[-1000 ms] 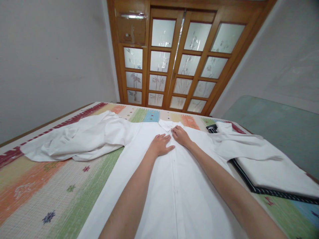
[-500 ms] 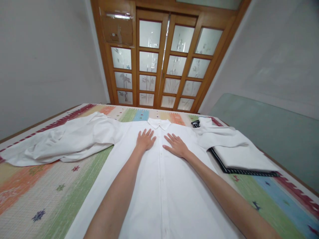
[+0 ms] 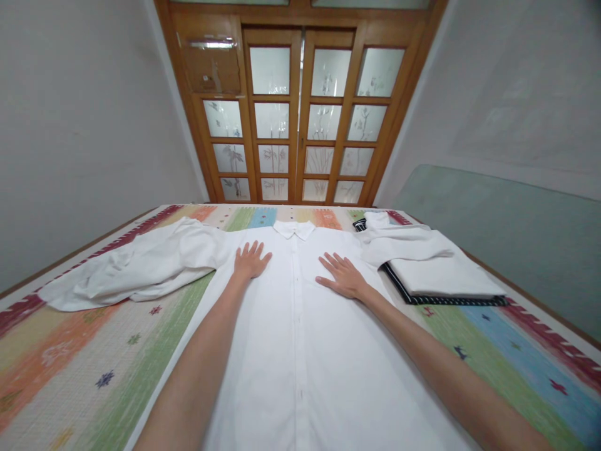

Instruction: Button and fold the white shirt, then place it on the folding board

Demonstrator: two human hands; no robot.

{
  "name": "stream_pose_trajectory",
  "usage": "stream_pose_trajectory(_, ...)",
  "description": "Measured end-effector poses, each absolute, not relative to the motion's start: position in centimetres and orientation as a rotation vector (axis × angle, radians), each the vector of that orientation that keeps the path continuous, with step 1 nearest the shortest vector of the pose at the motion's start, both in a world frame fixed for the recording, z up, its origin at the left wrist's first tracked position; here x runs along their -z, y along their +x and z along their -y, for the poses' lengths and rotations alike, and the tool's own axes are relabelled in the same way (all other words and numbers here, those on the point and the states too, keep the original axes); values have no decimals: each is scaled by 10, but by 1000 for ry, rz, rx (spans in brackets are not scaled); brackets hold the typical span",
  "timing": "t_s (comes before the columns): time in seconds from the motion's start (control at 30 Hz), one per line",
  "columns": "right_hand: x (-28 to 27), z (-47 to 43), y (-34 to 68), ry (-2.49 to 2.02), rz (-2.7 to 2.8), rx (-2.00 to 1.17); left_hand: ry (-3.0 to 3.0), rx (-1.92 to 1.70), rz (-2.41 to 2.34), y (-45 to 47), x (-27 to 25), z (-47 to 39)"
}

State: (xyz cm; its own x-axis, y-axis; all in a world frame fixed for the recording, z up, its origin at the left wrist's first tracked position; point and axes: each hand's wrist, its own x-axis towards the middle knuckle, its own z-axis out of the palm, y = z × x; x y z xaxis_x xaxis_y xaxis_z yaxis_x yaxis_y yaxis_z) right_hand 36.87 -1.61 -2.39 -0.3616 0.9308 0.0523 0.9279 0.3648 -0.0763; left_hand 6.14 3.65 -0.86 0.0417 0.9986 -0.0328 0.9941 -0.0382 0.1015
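A white button-up shirt (image 3: 277, 351) lies front side up, its collar at the far end and its body running toward me. Its left-hand sleeve (image 3: 141, 263) is spread out, rumpled, on the bedcover. The other sleeve (image 3: 404, 243) reaches onto a folded pile at the right. My left hand (image 3: 252, 259) rests flat on the upper chest, left of the button placket, fingers spread. On the other side of the placket, my right hand (image 3: 344, 275) also lies flat with fingers apart. Neither hand grips the cloth.
Beneath the shirt is a striped, patterned bedcover (image 3: 126, 338). White folded cloth (image 3: 451, 272) sits on black-and-white striped cloth (image 3: 399, 291) at the right. A pale green headboard-like panel (image 3: 493, 238) stands along the right wall. Wooden glass-paned doors (image 3: 300, 119) are beyond the far edge.
My hands have slid apart across the shirt's chest, the left one toward the left and the right one slightly toward the right. The camera view has shifted a little.
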Motion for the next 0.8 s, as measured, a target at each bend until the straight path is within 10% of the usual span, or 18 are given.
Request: stream_pose_trajectory(0.8, 14, 17, 322, -2138, 2251, -196, 2316, 17, -2055, 81, 9, 5)
